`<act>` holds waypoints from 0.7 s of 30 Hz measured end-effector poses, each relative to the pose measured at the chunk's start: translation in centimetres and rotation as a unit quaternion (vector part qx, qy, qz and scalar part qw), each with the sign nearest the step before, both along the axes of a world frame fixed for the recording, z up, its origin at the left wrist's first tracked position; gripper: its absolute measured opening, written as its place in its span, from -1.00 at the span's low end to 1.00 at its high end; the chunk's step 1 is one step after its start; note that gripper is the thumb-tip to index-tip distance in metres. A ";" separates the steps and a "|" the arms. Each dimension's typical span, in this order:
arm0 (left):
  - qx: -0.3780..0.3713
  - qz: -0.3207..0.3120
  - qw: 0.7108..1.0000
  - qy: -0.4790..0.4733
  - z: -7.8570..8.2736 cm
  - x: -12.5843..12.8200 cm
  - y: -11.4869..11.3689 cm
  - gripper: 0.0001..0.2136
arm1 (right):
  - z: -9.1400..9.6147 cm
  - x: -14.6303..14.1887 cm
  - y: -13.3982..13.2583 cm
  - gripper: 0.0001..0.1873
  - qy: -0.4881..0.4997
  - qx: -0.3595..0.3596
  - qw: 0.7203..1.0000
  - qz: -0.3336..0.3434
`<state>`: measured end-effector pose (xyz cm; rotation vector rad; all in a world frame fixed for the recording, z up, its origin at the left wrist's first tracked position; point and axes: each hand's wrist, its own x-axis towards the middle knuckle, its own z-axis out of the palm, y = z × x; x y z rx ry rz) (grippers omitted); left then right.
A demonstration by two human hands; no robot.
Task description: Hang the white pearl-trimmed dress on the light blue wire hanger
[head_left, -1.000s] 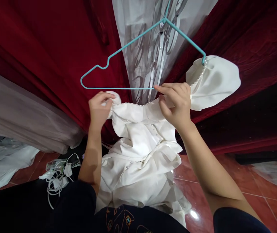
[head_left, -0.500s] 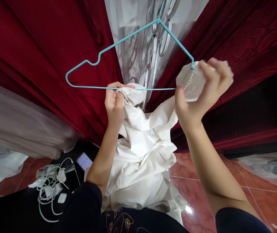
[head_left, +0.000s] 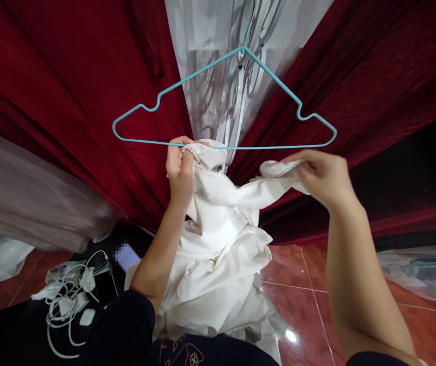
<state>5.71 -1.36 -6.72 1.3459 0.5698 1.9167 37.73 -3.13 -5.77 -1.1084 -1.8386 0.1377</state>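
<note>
A white dress with a pearl-beaded neckline hangs between my hands, its skirt falling in folds toward my lap. My left hand pinches the beaded edge at one shoulder, right at the bottom bar of a light-blue hanger. On the other side, my right hand grips the dress's other shoulder piece and draws it out to the side, below the hanger's right end. The hanger's right arm has no fabric on it. Its hook reaches up before the white ironwork, and its top is cut off by the frame.
Dark red curtains hang at both sides of a white scrolled metal frame. At lower left, a black surface holds tangled white cables, a white charger case and a lit phone. Red tiles cover the floor.
My right hand has moved down and closed on the shoulder piece, which has come off the hanger's right end. The hanger has swung slightly lower; my left hand has hardly moved.
</note>
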 end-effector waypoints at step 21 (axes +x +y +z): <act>-0.087 0.348 0.922 0.146 2.4 -14.4 2.3 -0.75 | 1.6 -8.9 -0.3 -0.82 0.122 0.128 0.984 0.037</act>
